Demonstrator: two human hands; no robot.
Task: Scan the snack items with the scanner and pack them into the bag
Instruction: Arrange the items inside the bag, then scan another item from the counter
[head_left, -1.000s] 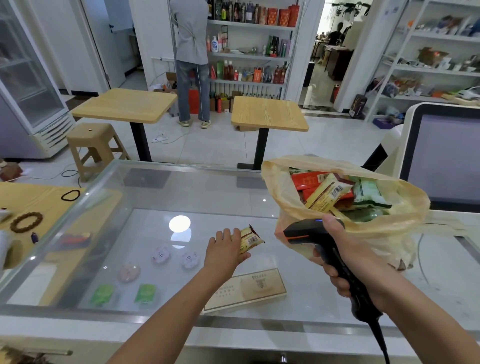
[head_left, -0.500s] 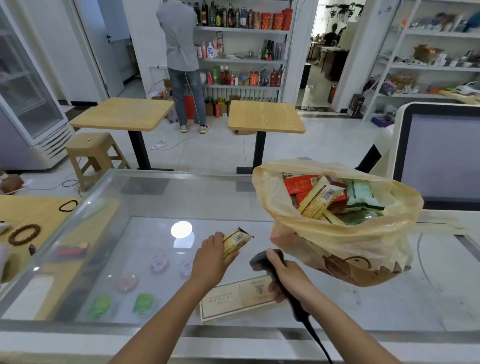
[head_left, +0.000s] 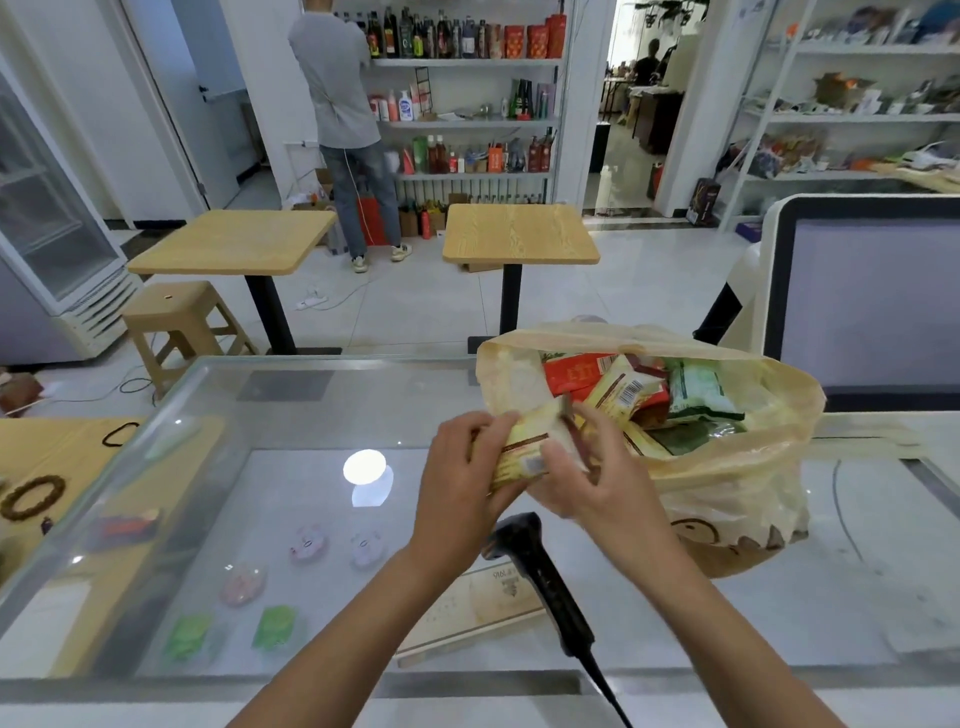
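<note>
The left grip (head_left: 462, 483) and right grip (head_left: 610, 493) both clutch a yellow snack packet (head_left: 522, 452) beside the yellowish plastic bag (head_left: 737, 499) (snack-filled); a black handheld scanner (head_left: 540, 582) lies on the glass bench (head_left: 857, 597).

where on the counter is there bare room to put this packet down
Most room: the glass counter left of the left hand, from far rim to near edge. A smaller patch sits near right, between the scanner and the bag. Crowded: centre, where the scanner lies over a flat box.
</note>
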